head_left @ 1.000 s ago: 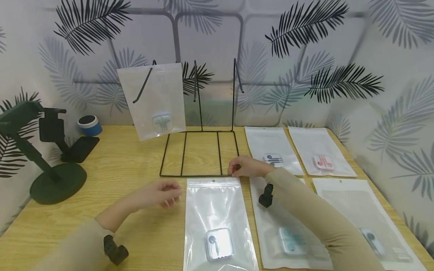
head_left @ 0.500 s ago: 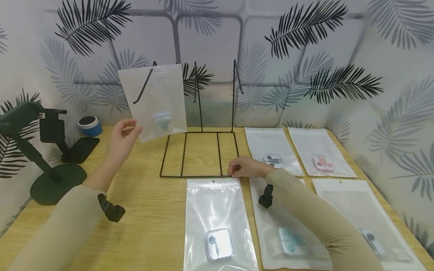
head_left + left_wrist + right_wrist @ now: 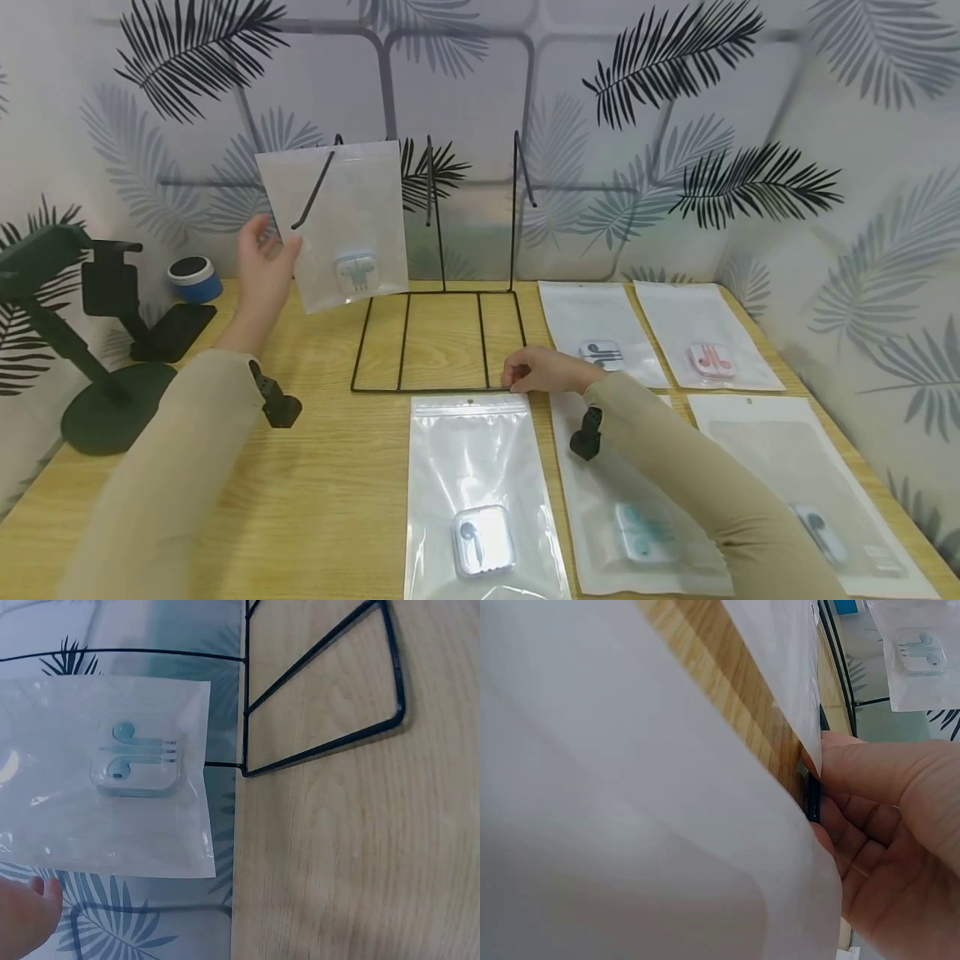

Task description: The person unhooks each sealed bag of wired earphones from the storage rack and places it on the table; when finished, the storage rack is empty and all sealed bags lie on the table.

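Observation:
A zip bag with green earphones in a clear case hangs from the left hook of the black wire display rack. My left hand is beside the bag's left edge, fingers loosely bent and holding nothing. In the left wrist view, its fingertips are just apart from the bag. My right hand pinches the front right corner of the rack's base. The right wrist view shows the thumb and fingers of this hand around the black wire; a white bag hides part of the grip.
An earphone bag lies before the rack. Several more bags, one with a pink set, lie at the right, partly under my right arm. A dark green stand, a black phone holder and a blue tub stand at the left.
My left hand has moved from the table in front of the rack up and leftward to the hanging bag's left edge. My right hand has kept its pinch on the rack.

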Motion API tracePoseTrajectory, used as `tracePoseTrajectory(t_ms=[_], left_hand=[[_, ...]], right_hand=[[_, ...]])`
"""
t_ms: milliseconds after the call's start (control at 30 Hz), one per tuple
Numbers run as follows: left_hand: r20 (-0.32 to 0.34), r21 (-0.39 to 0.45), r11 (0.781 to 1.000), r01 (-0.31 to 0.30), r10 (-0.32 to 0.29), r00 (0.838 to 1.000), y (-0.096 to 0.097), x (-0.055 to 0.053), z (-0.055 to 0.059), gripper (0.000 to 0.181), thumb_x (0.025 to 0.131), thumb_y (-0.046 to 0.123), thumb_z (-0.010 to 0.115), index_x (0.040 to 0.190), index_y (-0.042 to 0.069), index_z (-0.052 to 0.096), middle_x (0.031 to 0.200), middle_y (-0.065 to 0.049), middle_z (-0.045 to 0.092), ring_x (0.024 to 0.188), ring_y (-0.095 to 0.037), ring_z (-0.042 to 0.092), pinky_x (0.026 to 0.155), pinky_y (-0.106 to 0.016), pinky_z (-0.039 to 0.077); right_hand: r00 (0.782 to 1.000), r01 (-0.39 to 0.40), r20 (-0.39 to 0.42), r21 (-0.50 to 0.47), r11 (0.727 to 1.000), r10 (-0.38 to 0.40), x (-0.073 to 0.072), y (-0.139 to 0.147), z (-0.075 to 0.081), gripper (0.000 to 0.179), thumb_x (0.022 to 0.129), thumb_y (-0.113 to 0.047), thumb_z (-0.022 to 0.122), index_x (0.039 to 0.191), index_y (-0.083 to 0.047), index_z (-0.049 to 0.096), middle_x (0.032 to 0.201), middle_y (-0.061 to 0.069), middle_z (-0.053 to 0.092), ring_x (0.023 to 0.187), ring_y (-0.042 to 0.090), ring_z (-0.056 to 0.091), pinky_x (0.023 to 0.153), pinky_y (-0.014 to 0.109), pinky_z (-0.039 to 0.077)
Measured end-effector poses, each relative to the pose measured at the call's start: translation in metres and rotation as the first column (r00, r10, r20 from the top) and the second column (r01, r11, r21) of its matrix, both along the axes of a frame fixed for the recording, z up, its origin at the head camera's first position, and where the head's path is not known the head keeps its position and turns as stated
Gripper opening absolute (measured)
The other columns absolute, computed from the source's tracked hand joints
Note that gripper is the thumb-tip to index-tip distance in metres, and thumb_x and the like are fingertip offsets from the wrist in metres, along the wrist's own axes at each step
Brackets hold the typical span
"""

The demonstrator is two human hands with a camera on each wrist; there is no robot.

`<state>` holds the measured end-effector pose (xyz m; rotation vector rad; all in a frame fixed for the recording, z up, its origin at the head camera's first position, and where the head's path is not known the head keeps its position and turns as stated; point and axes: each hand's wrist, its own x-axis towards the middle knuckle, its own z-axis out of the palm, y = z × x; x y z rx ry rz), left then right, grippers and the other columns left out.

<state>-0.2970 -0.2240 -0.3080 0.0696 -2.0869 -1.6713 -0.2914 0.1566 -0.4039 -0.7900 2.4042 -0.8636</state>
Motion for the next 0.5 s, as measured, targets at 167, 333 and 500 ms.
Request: tracePoseTrajectory(t_ms=[167,333,500], left_hand=[[-0.009,0.071,0.997,-0.004,0.004,1.000,0.002,-0.012,0.004,0.049,0.095,0.017,0.051,0.139,0.008,0.033,0.141,-0.009,0.034,0.129,-0.017,0.031,0.104,-0.025,0.029],[0.030,0.155,0.988,-0.003,-0.002,1.000,0.005,-0.015,0.005,0.046,0.095,0.017,0.052,0.138,0.008,0.039,0.140,-0.009,0.041,0.124,-0.014,0.039,0.100,-0.023,0.034],[0.056,0.209,0.978,-0.027,0.016,0.998,0.010,-0.014,0.004,0.045,0.094,0.020,0.054,0.135,0.003,0.044,0.134,-0.014,0.046,0.118,-0.016,0.045,0.097,-0.023,0.038]], right_hand=[[1.000,0.008,0.004,0.001,1.000,-0.008,0.002,-0.001,0.003,0.008,0.086,0.001,0.062,0.084,-0.007,0.062,0.077,0.000,0.056,0.070,0.013,0.047,0.061,0.023,0.041],[1.000,0.015,0.003,0.010,1.000,-0.015,0.003,-0.002,0.003,0.008,0.086,0.001,0.062,0.084,-0.008,0.062,0.077,0.000,0.056,0.070,0.013,0.047,0.061,0.023,0.041],[1.000,0.023,0.006,0.018,1.000,-0.023,0.005,-0.001,0.005,0.009,0.086,0.001,0.062,0.084,-0.009,0.063,0.078,0.000,0.056,0.070,0.013,0.047,0.061,0.023,0.041]])
